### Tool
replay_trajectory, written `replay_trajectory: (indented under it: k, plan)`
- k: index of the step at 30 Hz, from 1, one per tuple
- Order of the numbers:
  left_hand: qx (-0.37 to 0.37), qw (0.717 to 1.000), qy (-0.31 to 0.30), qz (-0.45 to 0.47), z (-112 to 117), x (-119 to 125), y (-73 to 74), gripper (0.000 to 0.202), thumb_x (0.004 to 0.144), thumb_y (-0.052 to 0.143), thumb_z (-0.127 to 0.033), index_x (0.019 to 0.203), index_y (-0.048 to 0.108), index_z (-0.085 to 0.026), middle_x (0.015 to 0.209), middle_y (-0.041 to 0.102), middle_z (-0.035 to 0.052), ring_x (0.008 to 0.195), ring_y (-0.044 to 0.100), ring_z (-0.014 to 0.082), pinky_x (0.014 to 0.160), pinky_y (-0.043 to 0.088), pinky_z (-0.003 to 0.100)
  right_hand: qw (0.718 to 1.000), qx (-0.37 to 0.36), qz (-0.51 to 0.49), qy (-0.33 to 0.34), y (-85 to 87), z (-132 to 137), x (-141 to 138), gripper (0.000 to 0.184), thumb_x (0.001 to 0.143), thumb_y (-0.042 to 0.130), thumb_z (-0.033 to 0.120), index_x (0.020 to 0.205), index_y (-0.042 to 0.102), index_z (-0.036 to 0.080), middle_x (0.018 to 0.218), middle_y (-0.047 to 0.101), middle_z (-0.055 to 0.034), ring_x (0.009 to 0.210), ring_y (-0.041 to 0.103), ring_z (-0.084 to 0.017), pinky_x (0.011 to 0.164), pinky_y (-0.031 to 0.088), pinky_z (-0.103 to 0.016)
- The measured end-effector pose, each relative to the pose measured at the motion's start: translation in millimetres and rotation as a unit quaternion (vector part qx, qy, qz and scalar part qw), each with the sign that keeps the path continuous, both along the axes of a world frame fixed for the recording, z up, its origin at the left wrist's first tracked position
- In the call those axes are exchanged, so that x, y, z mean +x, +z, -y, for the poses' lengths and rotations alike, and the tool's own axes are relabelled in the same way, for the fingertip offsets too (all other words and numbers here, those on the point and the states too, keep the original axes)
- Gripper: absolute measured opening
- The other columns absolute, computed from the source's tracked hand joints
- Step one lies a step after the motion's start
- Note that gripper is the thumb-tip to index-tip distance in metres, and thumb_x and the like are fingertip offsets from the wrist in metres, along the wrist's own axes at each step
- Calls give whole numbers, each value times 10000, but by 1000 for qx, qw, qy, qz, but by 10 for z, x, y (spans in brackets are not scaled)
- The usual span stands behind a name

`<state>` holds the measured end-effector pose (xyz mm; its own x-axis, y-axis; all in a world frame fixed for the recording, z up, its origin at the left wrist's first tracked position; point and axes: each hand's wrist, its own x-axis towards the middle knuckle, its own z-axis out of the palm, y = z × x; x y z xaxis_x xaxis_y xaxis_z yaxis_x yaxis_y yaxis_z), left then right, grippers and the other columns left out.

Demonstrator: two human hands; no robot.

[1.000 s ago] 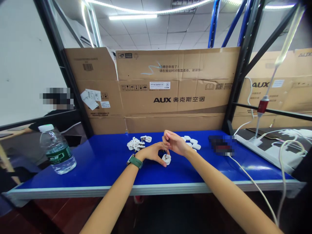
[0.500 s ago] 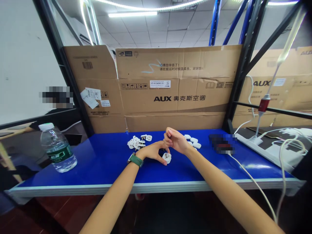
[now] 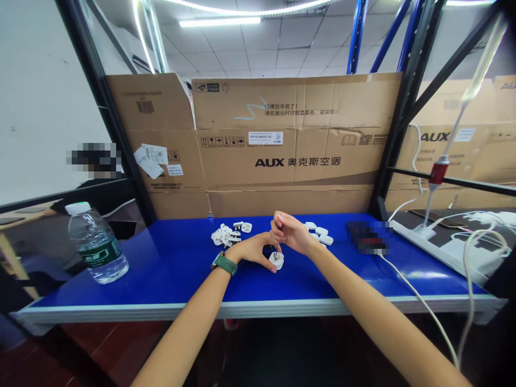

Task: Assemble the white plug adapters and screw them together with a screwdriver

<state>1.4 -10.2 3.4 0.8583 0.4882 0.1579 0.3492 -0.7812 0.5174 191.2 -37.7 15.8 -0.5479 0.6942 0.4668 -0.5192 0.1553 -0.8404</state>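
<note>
My left hand (image 3: 255,249), with a green watch at the wrist, curls around a white plug (image 3: 276,260) that rests on the blue table (image 3: 173,269). My right hand (image 3: 291,232) hovers just above the plug with its fingers pinched together; what they pinch is too small to make out. A heap of white plug parts with prongs (image 3: 228,234) lies behind my left hand. Several white plug covers (image 3: 320,233) lie behind my right hand.
A water bottle (image 3: 97,243) stands at the table's left end. Cardboard boxes (image 3: 290,145) wall off the back. A dark blurred object (image 3: 368,237) with a white cable sits at the right, beside a white power strip (image 3: 435,248) and a red-handled tool (image 3: 437,173).
My right hand has risen slightly above the plug; my left hand has kept hold of it. The view has shifted a little.
</note>
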Motion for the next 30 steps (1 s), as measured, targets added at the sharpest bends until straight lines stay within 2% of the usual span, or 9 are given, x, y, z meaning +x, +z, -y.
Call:
replay_trajectory:
  k: [19,25,30]
  plan:
    - [1,1000,-8,12,-26,8,-31,528,605,924,-446,1054,757,-224,1146,669,47,1127,607,262,1051,436,351,1000,-6,21,8,-14,-23,2,318,930,621,452,803,459,210,650,435,22,564,370,-125,540,347,-240]
    - [8,1000,11,-8,-39,0,-44,543,600,917,-488,1060,765,-242,1196,647,51,1139,601,274,1052,426,360,999,10,35,0,-2,-13,19,268,942,622,413,843,486,205,705,514,6,611,460,-128,565,391,-235]
    - [5,1000,22,-20,-31,-10,-29,542,609,907,-509,1065,757,-257,1187,662,41,1154,601,284,1026,441,363,994,51,98,-13,21,-15,67,288,921,647,466,996,563,201,846,648,-43,734,621,-173,662,494,-288]
